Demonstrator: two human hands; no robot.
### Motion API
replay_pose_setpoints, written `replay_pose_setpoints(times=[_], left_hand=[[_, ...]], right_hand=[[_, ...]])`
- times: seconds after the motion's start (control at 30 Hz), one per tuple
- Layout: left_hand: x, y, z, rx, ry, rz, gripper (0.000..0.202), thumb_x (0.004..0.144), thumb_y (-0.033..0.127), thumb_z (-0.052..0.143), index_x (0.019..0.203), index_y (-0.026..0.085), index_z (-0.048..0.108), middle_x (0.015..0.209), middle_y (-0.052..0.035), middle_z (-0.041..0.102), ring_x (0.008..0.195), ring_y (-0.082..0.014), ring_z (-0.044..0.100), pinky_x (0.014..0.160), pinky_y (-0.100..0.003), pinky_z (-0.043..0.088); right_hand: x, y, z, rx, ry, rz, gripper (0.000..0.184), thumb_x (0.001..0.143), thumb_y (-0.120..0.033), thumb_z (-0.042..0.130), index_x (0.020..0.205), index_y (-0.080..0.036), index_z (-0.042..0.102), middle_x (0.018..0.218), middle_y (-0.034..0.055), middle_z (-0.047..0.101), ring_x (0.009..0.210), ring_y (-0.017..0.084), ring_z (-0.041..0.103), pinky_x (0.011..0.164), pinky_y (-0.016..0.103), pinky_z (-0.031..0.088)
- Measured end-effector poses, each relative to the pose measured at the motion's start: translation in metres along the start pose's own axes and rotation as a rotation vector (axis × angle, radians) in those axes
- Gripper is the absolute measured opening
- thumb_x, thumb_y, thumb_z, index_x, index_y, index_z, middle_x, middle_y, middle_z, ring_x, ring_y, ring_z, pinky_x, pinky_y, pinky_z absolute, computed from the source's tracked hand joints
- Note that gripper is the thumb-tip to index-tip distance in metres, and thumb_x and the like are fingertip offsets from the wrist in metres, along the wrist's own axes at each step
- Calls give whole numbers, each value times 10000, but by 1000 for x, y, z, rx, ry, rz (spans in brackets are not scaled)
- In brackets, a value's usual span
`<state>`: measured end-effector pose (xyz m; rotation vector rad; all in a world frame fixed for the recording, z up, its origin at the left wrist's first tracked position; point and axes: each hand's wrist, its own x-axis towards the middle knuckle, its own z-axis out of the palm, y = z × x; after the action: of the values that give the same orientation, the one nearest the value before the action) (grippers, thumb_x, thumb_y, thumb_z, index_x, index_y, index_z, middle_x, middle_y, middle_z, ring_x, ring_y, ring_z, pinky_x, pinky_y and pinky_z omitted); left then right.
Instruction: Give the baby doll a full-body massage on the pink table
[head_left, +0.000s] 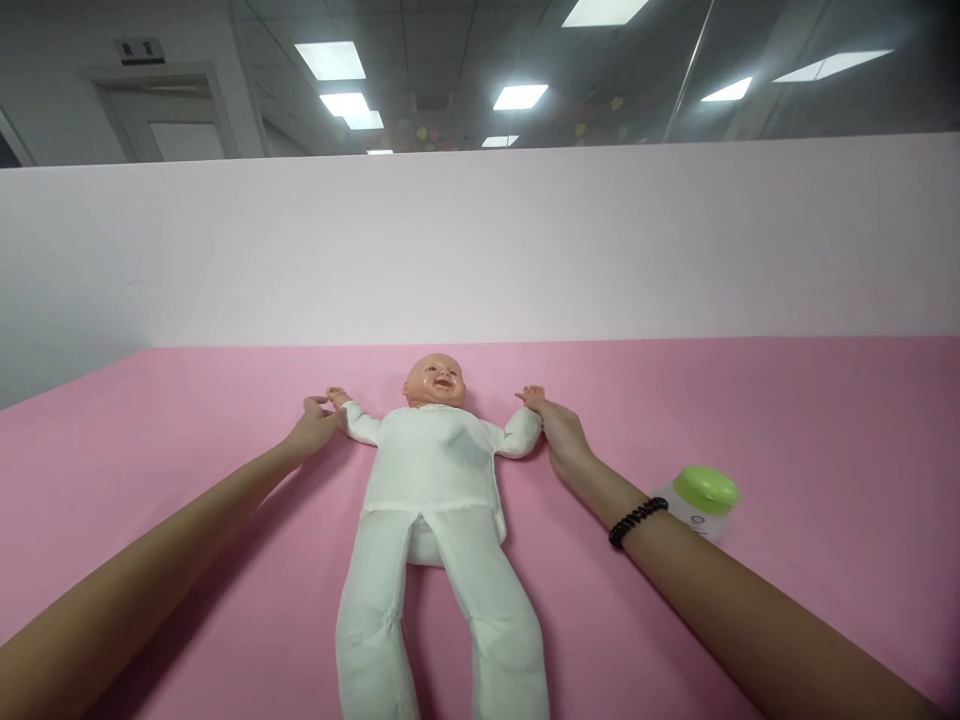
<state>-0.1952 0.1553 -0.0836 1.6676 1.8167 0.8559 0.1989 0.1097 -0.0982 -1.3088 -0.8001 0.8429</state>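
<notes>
A baby doll (433, 455) with a hard bare head and a white cloth body lies on its back on the pink surface (247, 600). Its arms are spread to both sides, and its legs stretch toward me, cut off by the bottom edge. On the left, my left hand (315, 428) is closed on the doll's hand and wrist. My right hand (564, 437) grips the doll's other arm at the wrist, thumb on the upper side. The doll's small fingers stick out past both of my grips.
A clear container with a green lid (706, 488) stands right of the doll, partly behind my right forearm. Around my right wrist sits a black coiled band (637, 520). A white wall panel (480, 250) rises behind the pink surface, with ceiling lights and a door beyond.
</notes>
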Motion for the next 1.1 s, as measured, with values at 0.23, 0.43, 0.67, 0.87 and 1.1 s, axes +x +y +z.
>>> replay_pose_setpoints(times=[0.23, 0.43, 0.67, 0.87, 1.1], left_hand=[[-40, -15, -12, 538, 48, 37, 785, 811, 672, 487, 1387, 142, 427, 1353, -279, 527, 1336, -459, 456, 1002, -524, 429], [-132, 46, -34, 584, -326, 33, 749, 840, 804, 293, 1059, 173, 632, 1095, -202, 692, 993, -384, 667, 810, -432, 492], [-224, 79, -13, 593, -528, 139, 755, 730, 895, 412, 781, 213, 732, 868, -158, 752, 802, -379, 686, 742, -440, 483], [-244, 74, -15, 371, -485, 214, 678, 715, 714, 589, 1159, 210, 685, 1092, -157, 751, 977, -375, 705, 767, -389, 519], [-266, 64, -25, 187, -200, 8, 842, 726, 551, 628, 1376, 98, 343, 1100, -219, 716, 969, -367, 716, 664, -366, 526]], right_hand=[[6, 12, -4, 49, 219, 74, 363, 803, -217, 551, 1119, -179, 724, 1154, 75, 742, 1107, 205, 684, 885, 276, 588], [3, 13, -1, -29, 293, 77, 364, 798, -304, 605, 1138, -199, 680, 981, 60, 737, 959, 228, 702, 803, 319, 598], [-26, 20, 7, -123, 321, 11, 409, 824, -349, 568, 1195, -199, 652, 1179, 96, 717, 1068, 243, 686, 848, 308, 569], [-36, 15, 1, -120, 231, -22, 391, 877, -236, 558, 1260, -183, 615, 1269, 89, 685, 1098, 182, 674, 859, 260, 552], [-35, 14, -6, -67, 167, -10, 296, 972, -315, 638, 1214, -145, 622, 1194, 91, 670, 1007, 198, 677, 877, 392, 576]])
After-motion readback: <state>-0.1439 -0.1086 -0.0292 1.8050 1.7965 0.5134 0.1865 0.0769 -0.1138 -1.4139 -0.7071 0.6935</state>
